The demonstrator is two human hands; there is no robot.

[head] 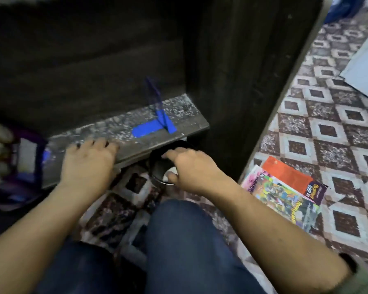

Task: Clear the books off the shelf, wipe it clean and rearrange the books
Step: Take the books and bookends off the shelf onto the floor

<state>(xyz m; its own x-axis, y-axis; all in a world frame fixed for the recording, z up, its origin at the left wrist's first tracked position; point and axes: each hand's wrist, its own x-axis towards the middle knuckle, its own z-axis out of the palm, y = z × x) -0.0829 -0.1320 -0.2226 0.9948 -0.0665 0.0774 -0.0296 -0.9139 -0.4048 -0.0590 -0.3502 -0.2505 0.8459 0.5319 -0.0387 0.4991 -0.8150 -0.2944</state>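
— What are the hands doing?

— The left hand (87, 164) lies palm down on the near edge of the dusty dark wooden shelf board (185, 119), fingers straight and a little spread, gripping nothing. The right hand (191, 168) reaches over the mouth of a round black container (156, 166) that stands on the floor, half under the board's right end. Its fingers are bent, and its thumb is at a small white lump (172, 171) inside. I cannot tell whether it pinches that lump.

— And the books?

— A fanned stack of bright paperback books (285, 194), an orange one on top at the far side, lies on the brown-and-white diamond-patterned floor (327, 128), right of the dark cabinet side panel (232, 81).

— Anything on the board?

— A blue L-shaped bookend (155, 124) stands upright right of the middle. At the left end is a purple-edged thing (28, 158), too blurred to name. Knees in blue jeans (183, 240) are nearest, between the arms.
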